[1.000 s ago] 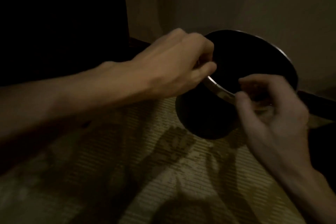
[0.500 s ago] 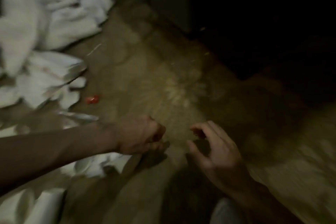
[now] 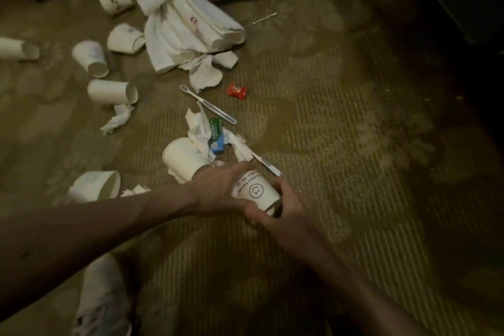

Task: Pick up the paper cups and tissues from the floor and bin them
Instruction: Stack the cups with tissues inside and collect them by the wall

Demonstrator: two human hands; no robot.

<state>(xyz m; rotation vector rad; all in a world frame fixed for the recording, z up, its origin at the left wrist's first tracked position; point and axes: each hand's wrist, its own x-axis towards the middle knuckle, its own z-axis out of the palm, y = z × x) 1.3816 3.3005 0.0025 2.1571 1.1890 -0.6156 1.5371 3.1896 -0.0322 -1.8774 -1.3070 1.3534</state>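
Patterned olive carpet (image 3: 341, 144) -- white towels (image 3: 191, 30) heaped at its far edge; paper cups (image 3: 91, 58) on their sides left of the towels; toothbrush (image 3: 207, 103), red wrapper (image 3: 236, 91), crumpled tissues (image 3: 117, 121) on the near side of the towels; cotton swab (image 3: 264, 18) just right of the towels

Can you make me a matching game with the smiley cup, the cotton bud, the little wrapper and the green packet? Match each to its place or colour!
Things:
1. smiley cup
2. cotton bud
3. wrapper
4. green packet

Matches:
A. red, on bare carpet
B. on the crumpled tissues
C. gripped by left hand and right hand
D. alone, right of the towels

Pairs: 1-C, 2-D, 3-A, 4-B
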